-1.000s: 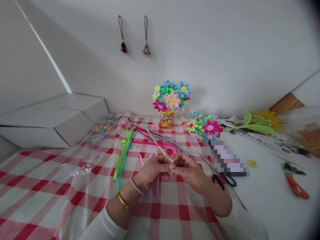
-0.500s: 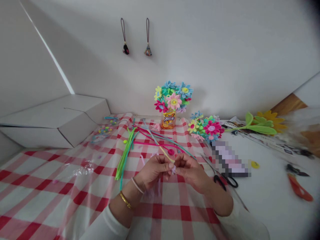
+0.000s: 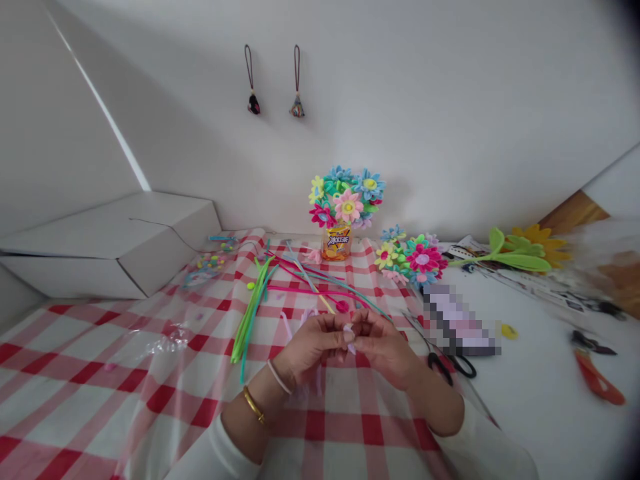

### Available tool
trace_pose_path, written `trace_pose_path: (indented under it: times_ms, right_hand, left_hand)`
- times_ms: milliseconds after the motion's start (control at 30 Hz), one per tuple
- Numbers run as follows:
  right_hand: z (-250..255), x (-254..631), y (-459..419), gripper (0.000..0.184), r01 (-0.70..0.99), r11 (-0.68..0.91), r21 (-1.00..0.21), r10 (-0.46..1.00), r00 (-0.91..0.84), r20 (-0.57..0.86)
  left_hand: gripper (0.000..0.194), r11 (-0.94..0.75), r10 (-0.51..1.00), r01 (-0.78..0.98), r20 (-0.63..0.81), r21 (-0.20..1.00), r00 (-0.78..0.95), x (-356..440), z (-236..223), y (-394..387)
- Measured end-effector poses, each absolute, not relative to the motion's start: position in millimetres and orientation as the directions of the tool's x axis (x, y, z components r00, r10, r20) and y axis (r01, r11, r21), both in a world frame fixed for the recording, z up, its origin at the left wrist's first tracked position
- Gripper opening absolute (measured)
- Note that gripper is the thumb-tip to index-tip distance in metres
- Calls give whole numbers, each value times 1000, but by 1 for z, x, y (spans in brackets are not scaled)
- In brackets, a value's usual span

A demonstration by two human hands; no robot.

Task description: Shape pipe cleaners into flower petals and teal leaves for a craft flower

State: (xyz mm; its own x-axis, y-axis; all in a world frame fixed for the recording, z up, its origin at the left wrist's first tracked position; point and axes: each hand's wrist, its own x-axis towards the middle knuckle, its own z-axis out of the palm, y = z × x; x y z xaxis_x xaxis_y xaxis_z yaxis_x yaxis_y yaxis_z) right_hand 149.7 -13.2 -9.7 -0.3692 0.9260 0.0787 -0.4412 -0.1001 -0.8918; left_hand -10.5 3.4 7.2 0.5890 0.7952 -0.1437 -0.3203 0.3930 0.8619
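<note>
Both hands meet above the checked tablecloth, fingertips pinched together. Between them shows a small, bent, pale lilac pipe cleaner piece (image 3: 349, 338). My left hand (image 3: 316, 342) grips it with thumb and fingers, and my right hand (image 3: 386, 347) pinches it from the other side. Fingers cover most of the piece. More lilac pipe cleaners (image 3: 286, 325) lie partly hidden behind my left hand. Just beyond the fingers, a yellow pipe cleaner (image 3: 327, 304) reaches toward the hands among pink, blue and teal ones.
Green pipe cleaners (image 3: 253, 308) lie left of the hands. Black-handled scissors (image 3: 440, 365) and a blurred-out device (image 3: 463, 320) are at the right, with orange-handled pliers (image 3: 597, 377) farther out. Fuzzy flowers (image 3: 349, 203) stand in a labelled container (image 3: 336, 243). A white box (image 3: 120, 240) sits at left.
The hands have dipped slightly and the lilac piece now stands more upright between the fingertips. The yellow pipe cleaner's near end no longer shows over the fingers. The view has shifted a little.
</note>
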Motion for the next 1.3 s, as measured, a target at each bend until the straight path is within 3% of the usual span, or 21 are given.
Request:
trace_pose_path:
  times_ms: [667,967,1300]
  right_hand:
    - [-6,151,-14,24,-514,-220,-829,864,-497,79]
    - [-12,149,-13,25,-479,-207,-853,859,-506,75]
    - [-8,148,-15,27,-546,-213,-810,875,-476,91]
  left_hand:
    - [18,432,728,-385,-64,815,682,-11,7,0]
    - [16,440,711,-350,-83,827,698,-10,6,1]
    - [12,444,746,-388,-94,808,659,-9,7,1]
